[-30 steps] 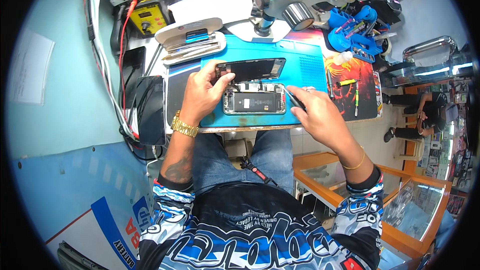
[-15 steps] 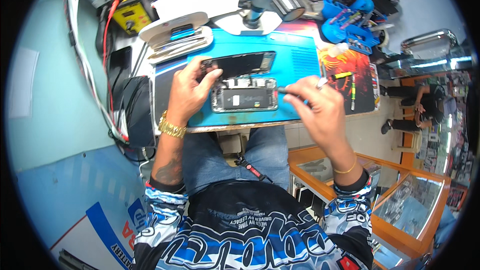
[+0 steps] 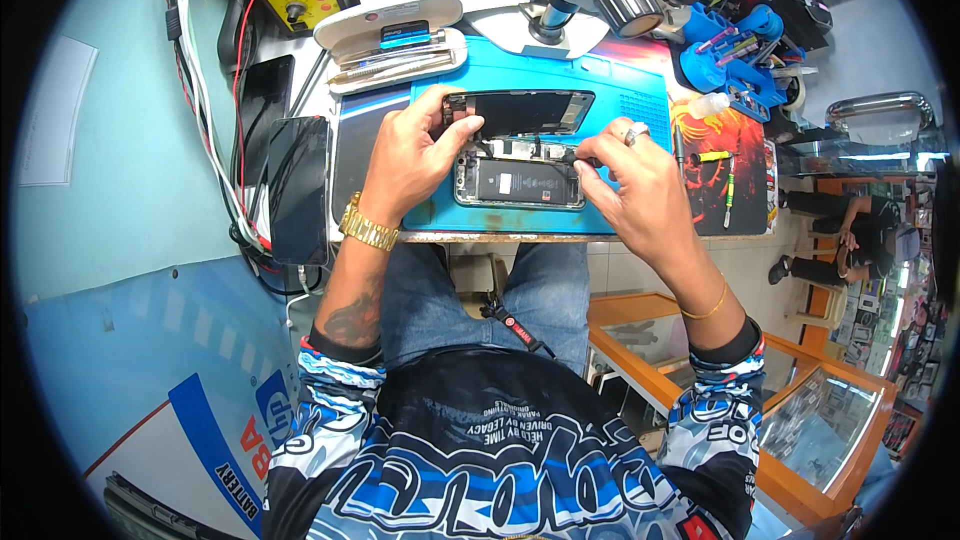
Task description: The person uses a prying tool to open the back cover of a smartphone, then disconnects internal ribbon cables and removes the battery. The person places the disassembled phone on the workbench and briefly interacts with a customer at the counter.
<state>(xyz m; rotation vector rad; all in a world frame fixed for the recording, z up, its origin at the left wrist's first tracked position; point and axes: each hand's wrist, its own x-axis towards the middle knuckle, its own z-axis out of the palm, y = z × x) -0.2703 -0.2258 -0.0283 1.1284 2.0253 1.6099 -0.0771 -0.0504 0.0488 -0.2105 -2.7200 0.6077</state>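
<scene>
An opened phone lies on a blue work mat (image 3: 625,80). Its lower half, the phone body (image 3: 520,183), shows a black battery and exposed parts along its far side. Behind it my left hand (image 3: 410,155) grips the left end of the phone screen (image 3: 525,112), holding it raised and tilted. Thin flex cables seem to run between the two near my left fingertips. At the far right corner of the body, my right hand (image 3: 640,190) pinches a small dark tool (image 3: 573,156), mostly hidden by the fingers. Its tip meets or hovers over the parts there; I cannot tell which.
A tool case (image 3: 400,60) lies open behind my left hand. The microscope base (image 3: 550,32) stands behind the mat. Blue tool holders (image 3: 735,55) occupy the back right, with small screwdrivers (image 3: 729,202) nearer. Dark phones (image 3: 298,185) and cables lie left. A person (image 3: 850,230) sits farther right.
My right hand has moved in from the body's right edge to its far right corner, the tool now over the parts. My left hand still holds the screen up. The whole view has shifted slightly.
</scene>
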